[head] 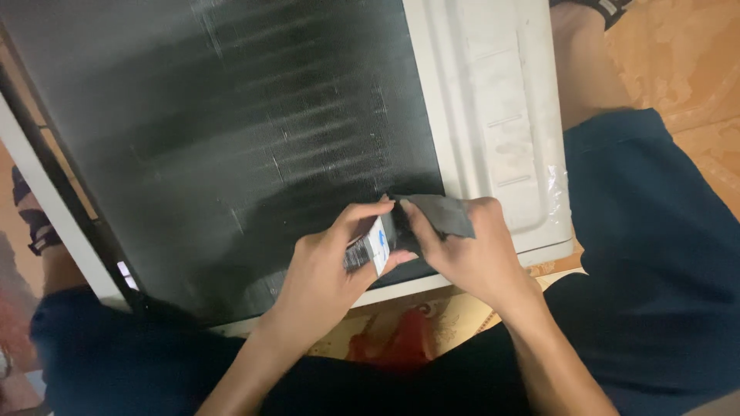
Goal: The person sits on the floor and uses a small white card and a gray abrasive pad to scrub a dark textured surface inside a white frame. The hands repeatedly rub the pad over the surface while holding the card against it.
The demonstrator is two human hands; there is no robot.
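Note:
A large white appliance casing (pixel 493 123) with a black finned panel (pixel 231 131) lies between my knees. Over its near edge, my left hand (pixel 324 273) grips a small roll of black tape (pixel 375 245) with a white inner label. My right hand (pixel 470 250) pinches the free end of that tape (pixel 443 214), a dark strip pulled out to the right. The two hands touch at the roll.
My legs in dark blue shorts (pixel 655 254) flank the appliance. A sandalled foot (pixel 31 219) shows at the left, another foot at the top right. Patterned orange floor (pixel 694 69) lies to the right, with a red patch (pixel 397 343) below the hands.

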